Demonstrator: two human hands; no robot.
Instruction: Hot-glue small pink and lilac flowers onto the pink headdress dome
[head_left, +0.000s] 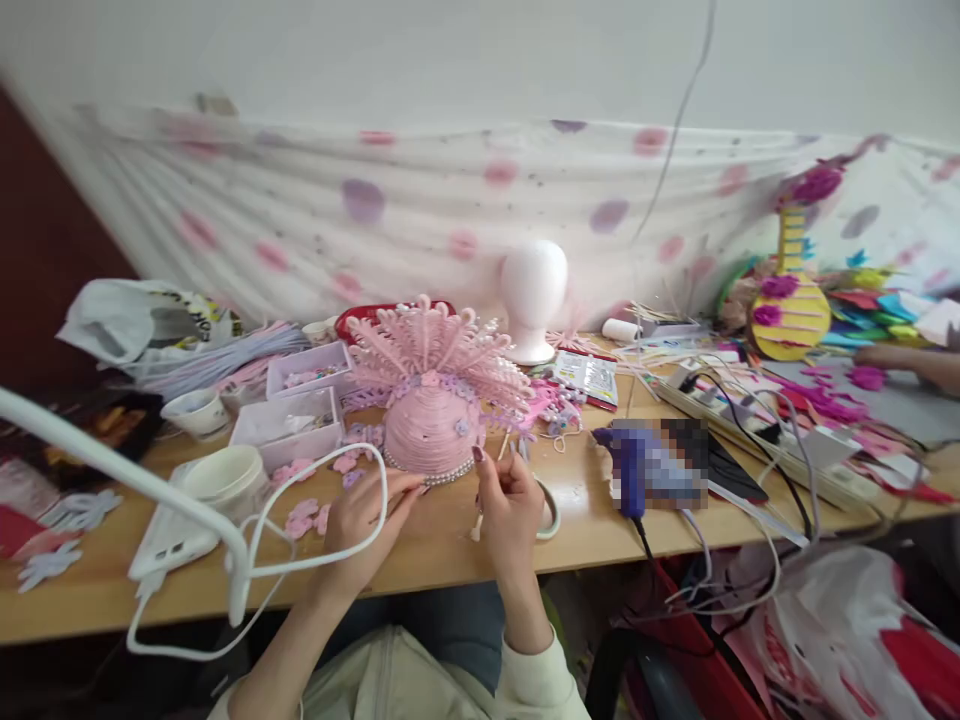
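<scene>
Behind my worktop (pixel 442 552): one spotted sheet (pixel 420 200), hung against the wall. Toward the back: one white model head (pixel 535 285), upright; one yellow lute-shaped ornament (pixel 799 330). At my left: one white plastic bag (pixel 109 322). At my right: one power strip (pixel 844 488), cabled.

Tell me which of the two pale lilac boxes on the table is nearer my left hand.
The front box, next to the round white tub, is nearer your left hand; the other box stands farther back.

The left forearm (pixel 304 620) is slanting in from the near left, the left hand (pixel 361 520) pointing its fingers rightward; the right hand (pixel 512 510) is standing more upright nearby, fingers curling inward.
</scene>
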